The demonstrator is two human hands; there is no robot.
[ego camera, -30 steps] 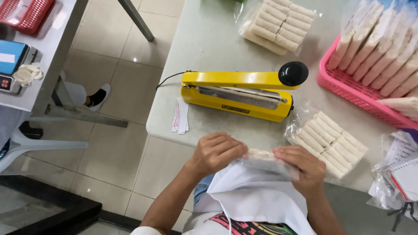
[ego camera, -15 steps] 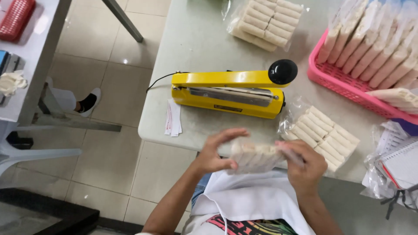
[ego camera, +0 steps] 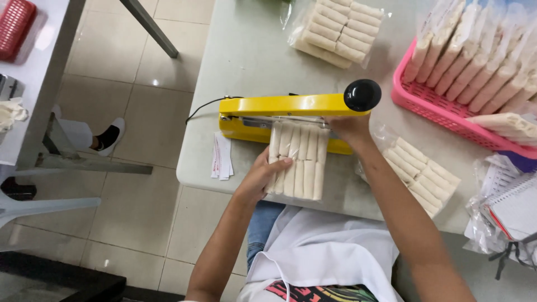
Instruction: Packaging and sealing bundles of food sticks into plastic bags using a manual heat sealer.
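**Bag of rolls at the sealer: hands and surroundings**

Paper slips [ego camera: 222, 156]: small white stack near the table [ego camera: 251, 50] edge, just left of the sealer.

Your left hand [ego camera: 262, 178]: forearm rising from the lower left, palm laid over the bag's left side, fingers [ego camera: 279, 163] together and flat on the plastic.

Bag of pale rolls [ego camera: 296, 161]: clear, rolls standing side by side, its top edge tucked under the raised arm of the yellow heat sealer [ego camera: 285, 114].

Your right hand [ego camera: 349, 127]: forearm slanting in from the lower right, hand at the bag's upper right corner, just below the sealer's black knob [ego camera: 362, 94]. Fingers curl under; whether they pinch the bag cannot be told.

Further right: a second filled bag [ego camera: 419, 173] flat on the table, then a pink basket [ego camera: 442, 114] of packed bags.
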